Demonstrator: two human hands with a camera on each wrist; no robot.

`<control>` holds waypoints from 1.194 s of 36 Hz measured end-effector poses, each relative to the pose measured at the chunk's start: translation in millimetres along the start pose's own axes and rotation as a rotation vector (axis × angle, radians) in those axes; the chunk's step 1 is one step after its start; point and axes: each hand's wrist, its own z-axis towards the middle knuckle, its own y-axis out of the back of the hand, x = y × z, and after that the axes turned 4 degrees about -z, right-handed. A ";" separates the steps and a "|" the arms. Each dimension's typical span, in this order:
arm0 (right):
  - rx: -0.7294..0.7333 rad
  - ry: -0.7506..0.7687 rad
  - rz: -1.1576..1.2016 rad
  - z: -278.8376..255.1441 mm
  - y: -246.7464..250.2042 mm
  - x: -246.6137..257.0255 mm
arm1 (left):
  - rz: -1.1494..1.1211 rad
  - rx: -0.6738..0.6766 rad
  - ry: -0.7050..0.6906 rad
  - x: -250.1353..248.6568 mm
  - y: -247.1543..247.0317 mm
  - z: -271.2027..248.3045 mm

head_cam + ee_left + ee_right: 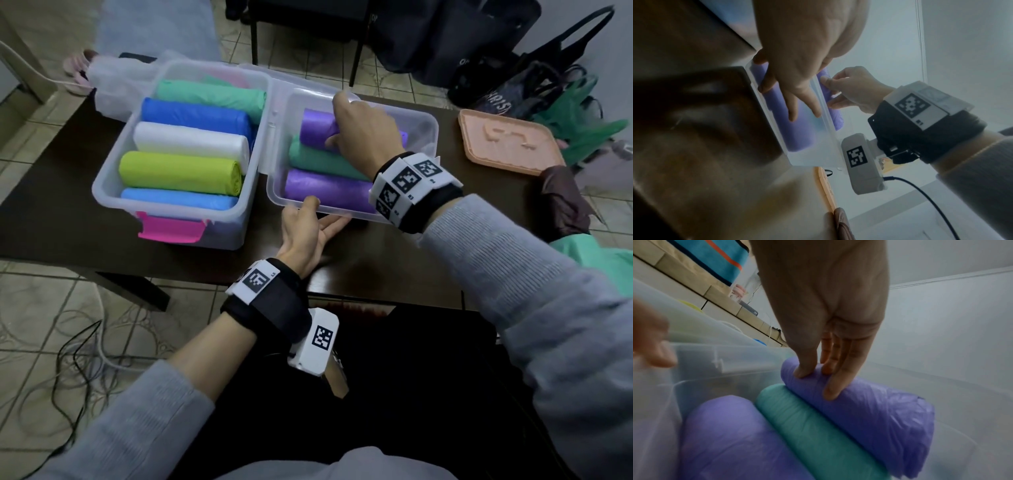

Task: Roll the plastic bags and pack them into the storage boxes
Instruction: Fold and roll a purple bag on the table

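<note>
Inside the right box (pixel 432 127), at its 12 o'clock end, my right hand (pixel 364 132) has its fingers (pixel 831 386) curled over the top purple roll (pixel 875 404), pressing it down beside the green roll (pixel 818 423). Second purple roll (pixel 329 190) sits at 6 o'clock, touching green.

Left hand (pixel 305 228) steadies the box's near wall: thumb on the rim, fingers (pixel 792 105) flat and relaxed against the side, gripping nothing.

Risks as I see them:
- Grip is only on the roll's left end; the loose right end looks crumpled and may unroll on release.
- Roll sits tilted, not seated; may ride up on green.
- Downward push could slide the box on the bench (pixel 61 205) if my left eases off.

Left box (pixel 102 186) at 9 o'clock looks full, six rolls visible. Brown bag (pixel 561 202) at 3 o'clock waits unrolled.
</note>
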 end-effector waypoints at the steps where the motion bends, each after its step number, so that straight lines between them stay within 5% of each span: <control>1: 0.007 -0.007 0.031 -0.2 -0.9 1.1 | 0.002 -0.007 0.001 -0.7 -1.0 0.0; 15: 0.308 -0.064 0.229 -0.2 7.1 -14.4 | -0.026 -0.079 0.067 -8.7 -18.3 0.0; 20: 0.020 -0.420 0.424 -11.8 4.3 -35.9 | -0.006 -0.103 0.072 -9.3 -21.7 -0.1; 24: 0.193 -0.526 0.410 -23.7 7.0 -48.9 | -0.008 -0.111 0.069 -9.8 -23.0 2.3; 31: 0.402 -0.726 0.907 -28.4 -2.6 -45.1 | -0.006 -0.110 0.064 -12.2 -25.7 1.3; 43: 0.425 -0.654 1.029 -31.2 -22.1 -56.8 | -0.013 -0.112 0.081 -15.9 -27.7 4.4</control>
